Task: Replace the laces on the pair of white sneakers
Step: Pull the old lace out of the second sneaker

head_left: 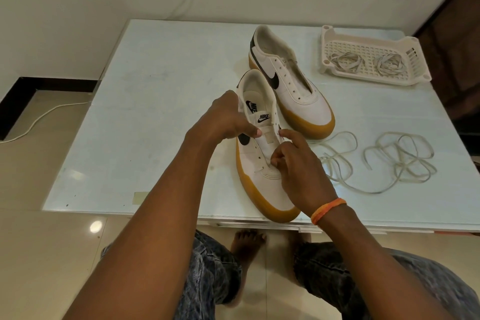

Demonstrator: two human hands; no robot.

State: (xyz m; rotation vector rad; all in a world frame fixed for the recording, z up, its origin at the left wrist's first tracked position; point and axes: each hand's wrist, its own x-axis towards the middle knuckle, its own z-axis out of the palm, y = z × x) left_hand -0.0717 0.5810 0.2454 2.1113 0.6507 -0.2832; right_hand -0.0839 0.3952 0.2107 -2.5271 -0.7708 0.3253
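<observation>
I have the nearer sneaker [262,163] on the pale worktop [155,112], toe toward me and almost at the front edge. My left hand [228,119] grips its side by the collar, thumb pressed on the upper beside the tongue. My right hand [296,163] sits over the eyelet rows, fingers curled in as if pinching something small there, though I cannot tell what, and the forefinger points at the top eyelet. No lace shows in this shoe. The other sneaker [288,78] lies just behind it, also unlaced. Two loose laces [376,161] sprawl on the worktop to my right, near the shoes. Farther back a white plastic basket [374,57] holds two more coiled laces [345,60].
</observation>
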